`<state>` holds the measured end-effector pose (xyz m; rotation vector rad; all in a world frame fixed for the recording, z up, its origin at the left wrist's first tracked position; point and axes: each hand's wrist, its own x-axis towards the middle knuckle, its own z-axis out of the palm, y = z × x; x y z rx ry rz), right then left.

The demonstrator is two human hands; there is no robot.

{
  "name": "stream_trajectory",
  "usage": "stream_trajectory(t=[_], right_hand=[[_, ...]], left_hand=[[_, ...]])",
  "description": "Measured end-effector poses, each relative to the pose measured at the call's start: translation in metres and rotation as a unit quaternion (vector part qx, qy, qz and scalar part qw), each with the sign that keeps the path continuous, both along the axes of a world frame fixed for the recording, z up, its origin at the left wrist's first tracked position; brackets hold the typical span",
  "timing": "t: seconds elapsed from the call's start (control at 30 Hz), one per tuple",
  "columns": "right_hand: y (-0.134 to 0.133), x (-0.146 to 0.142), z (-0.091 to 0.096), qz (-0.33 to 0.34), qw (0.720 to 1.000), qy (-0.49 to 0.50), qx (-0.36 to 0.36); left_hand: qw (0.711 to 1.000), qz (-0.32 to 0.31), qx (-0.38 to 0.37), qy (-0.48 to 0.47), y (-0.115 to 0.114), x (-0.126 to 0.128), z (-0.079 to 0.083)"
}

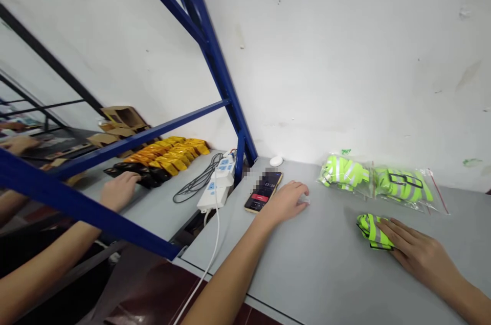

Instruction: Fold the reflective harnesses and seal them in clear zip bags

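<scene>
My left hand (286, 202) lies on the grey table (326, 274) just right of a phone (264, 191) with a lit screen. Its fingers curl over a small pale thing at the fingertips that I cannot make out. My right hand (416, 251) lies flat, fingers stretched out, with its fingertips on a folded neon-yellow reflective strap (370, 230). Behind the strap, by the wall, lies a clear bag of neon-yellow reflective straps (378, 182).
A small white round puck (276, 161) sits by the wall. A blue shelf frame (226, 90) stands left of the phone, beside a white power strip (218, 184) with cables. On the neighbouring table, another person's hand (119, 189) rests by black and yellow packets (169, 156).
</scene>
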<state>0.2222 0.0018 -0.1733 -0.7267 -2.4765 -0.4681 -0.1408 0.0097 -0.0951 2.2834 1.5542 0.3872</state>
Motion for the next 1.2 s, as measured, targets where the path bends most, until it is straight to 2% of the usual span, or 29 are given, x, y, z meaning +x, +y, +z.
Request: stream_trajectory(t=[0.1, 0.23, 0.33, 0.43, 0.53, 0.63, 0.73, 0.8, 0.87, 0.93, 0.97, 1.03, 1.07, 1.13, 1.2], right_hand=[[0.001, -0.001, 0.000, 0.016, 1.000, 0.010, 0.004], [-0.004, 0.007, 0.003, 0.010, 0.999, 0.025, -0.021], [-0.009, 0.012, 0.007, -0.007, 0.998, 0.042, -0.044], [-0.010, 0.014, 0.012, -0.033, 0.995, 0.062, -0.076], [-0.010, 0.016, 0.018, -0.073, 0.988, 0.093, -0.100], [-0.011, 0.020, 0.026, -0.103, 0.981, 0.119, -0.111], [-0.014, 0.022, 0.032, -0.099, 0.979, 0.123, -0.128], [-0.016, 0.021, 0.032, -0.082, 0.982, 0.115, -0.128], [-0.018, 0.016, 0.031, -0.055, 0.987, 0.098, -0.112], [-0.020, 0.011, 0.029, -0.026, 0.993, 0.075, -0.090], [-0.021, 0.009, 0.029, -0.014, 0.995, 0.064, -0.080], [-0.021, 0.006, 0.028, -0.005, 0.996, 0.052, -0.069], [-0.022, 0.005, 0.028, -0.006, 0.996, 0.055, -0.068], [-0.023, 0.003, 0.029, -0.008, 0.994, 0.085, -0.072], [-0.026, 0.000, 0.032, -0.001, 0.986, 0.138, -0.093]], left_hand=[[0.998, 0.038, -0.004, 0.045, 0.002, -0.017, -0.009], [0.993, 0.071, -0.019, 0.089, 0.004, -0.014, -0.013], [0.993, 0.063, -0.015, 0.097, 0.001, -0.006, -0.007], [0.997, 0.021, -0.004, 0.079, -0.008, 0.014, -0.005], [0.999, -0.040, 0.001, 0.008, -0.022, 0.051, -0.014], [0.989, -0.119, -0.003, -0.088, -0.033, 0.087, -0.029], [0.972, -0.163, -0.046, -0.161, -0.032, 0.106, -0.040], [0.949, -0.151, -0.120, -0.250, -0.026, 0.114, -0.045], [0.903, -0.099, -0.195, -0.370, -0.020, 0.124, -0.050], [0.863, -0.023, -0.222, -0.454, -0.016, 0.135, -0.057], [0.853, 0.010, -0.217, -0.475, -0.016, 0.140, -0.060], [0.855, 0.037, -0.168, -0.489, -0.020, 0.146, -0.063], [0.861, 0.029, -0.131, -0.490, -0.023, 0.147, -0.062], [0.873, -0.011, -0.066, -0.483, -0.030, 0.145, -0.056], [0.872, -0.055, -0.068, -0.481, -0.034, 0.141, -0.046]])
